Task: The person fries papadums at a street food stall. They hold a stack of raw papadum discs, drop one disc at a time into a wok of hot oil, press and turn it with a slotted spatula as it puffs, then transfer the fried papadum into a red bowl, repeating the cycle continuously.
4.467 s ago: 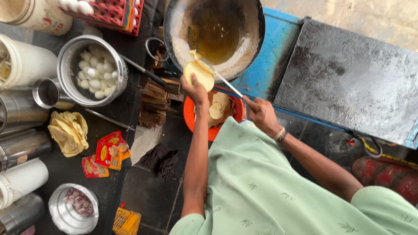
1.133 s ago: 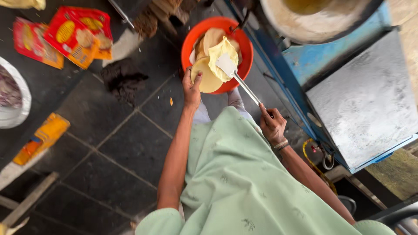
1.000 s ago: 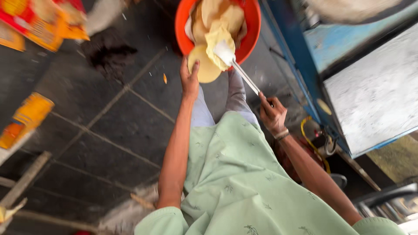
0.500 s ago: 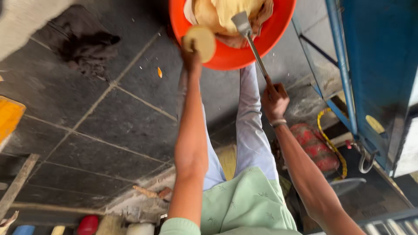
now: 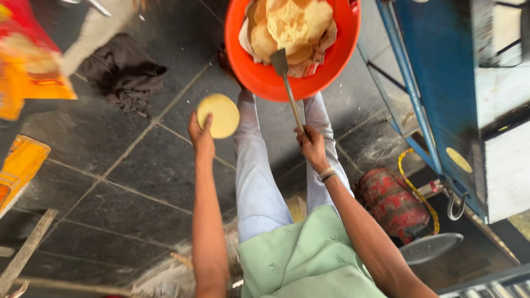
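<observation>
left hand (image 5: 200,134) pinches pale dough disc (image 5: 218,115) by its edge — could slip to floor | right hand (image 5: 311,147) clenched on metal spatula (image 5: 287,88) resting in orange bowl (image 5: 265,83) of puris (image 5: 292,25) — nudge may tip it

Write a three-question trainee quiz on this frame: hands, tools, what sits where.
1. True or false: the left hand holds a flat pale dough disc.
2. What does the right hand grip?
A. a spatula handle
B. a cloth
C. the bowl's rim
3. Fill in: the spatula blade rests on the puffed fried breads inside the ______ bowl.

Key: 1 true; 2 A; 3 orange.
</observation>
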